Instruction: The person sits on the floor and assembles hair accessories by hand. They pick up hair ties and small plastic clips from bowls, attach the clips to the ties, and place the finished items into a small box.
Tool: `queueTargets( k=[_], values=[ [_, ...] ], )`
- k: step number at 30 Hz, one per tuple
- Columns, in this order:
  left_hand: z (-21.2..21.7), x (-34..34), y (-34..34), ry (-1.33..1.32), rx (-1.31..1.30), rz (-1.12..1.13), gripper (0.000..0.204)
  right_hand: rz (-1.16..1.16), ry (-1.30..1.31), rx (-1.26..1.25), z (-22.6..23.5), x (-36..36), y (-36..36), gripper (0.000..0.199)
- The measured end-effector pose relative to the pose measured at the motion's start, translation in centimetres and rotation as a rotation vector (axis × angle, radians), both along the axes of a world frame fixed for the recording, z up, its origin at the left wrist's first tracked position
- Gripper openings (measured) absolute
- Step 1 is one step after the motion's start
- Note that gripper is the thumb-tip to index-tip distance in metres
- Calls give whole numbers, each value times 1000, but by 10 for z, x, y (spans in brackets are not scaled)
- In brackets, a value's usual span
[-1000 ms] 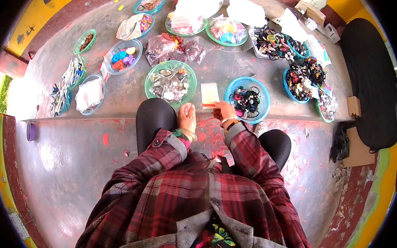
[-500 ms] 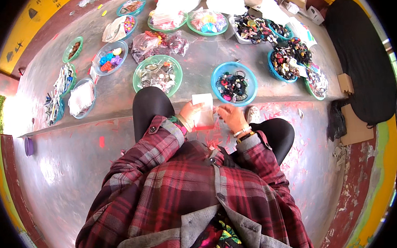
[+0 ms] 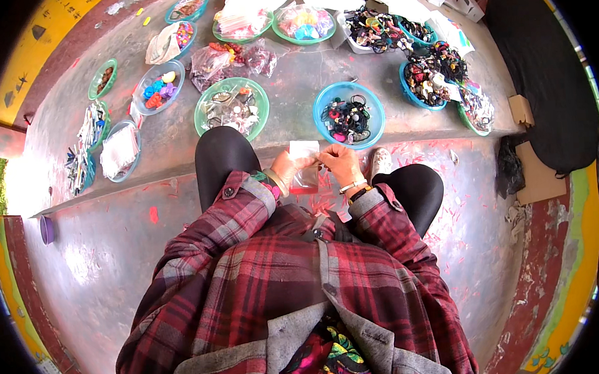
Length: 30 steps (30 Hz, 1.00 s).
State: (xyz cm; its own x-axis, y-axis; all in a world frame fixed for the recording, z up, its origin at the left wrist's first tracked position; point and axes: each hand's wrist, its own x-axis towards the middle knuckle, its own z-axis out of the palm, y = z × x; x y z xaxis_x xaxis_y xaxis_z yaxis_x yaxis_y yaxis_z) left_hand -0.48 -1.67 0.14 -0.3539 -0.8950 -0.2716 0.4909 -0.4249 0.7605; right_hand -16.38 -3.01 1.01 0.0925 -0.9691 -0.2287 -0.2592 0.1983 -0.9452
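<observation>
I'm holding the white-topped packet (image 3: 303,148) in the left hand (image 3: 286,169); the right hand (image 3: 341,165) is working at its edge, grip unclear from here. Bracing it flat should be helping.

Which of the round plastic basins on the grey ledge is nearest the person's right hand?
The round blue plastic basin holding tangled, mostly dark loops, just beyond the right hand; all others stand farther off.

Just right of the left knee (image 3: 226,152), the left grip (image 3: 288,167) curls closed; farther right of that knee, the right grip (image 3: 339,162) pinches.
</observation>
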Motion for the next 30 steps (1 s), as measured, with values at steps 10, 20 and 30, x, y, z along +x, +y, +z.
queueTargets(
  k=[10,20,30],
  values=[
    [-17,2,-4,131,142,-59,33,70,-264,43,5,2,-1,8],
    [-11,1,-2,205,103,-98,40,-33,-295,28,14,1,-2,7],
    [-22,5,-4,178,111,-173,44,182,-151,25,16,-2,-1,8]
  ],
)
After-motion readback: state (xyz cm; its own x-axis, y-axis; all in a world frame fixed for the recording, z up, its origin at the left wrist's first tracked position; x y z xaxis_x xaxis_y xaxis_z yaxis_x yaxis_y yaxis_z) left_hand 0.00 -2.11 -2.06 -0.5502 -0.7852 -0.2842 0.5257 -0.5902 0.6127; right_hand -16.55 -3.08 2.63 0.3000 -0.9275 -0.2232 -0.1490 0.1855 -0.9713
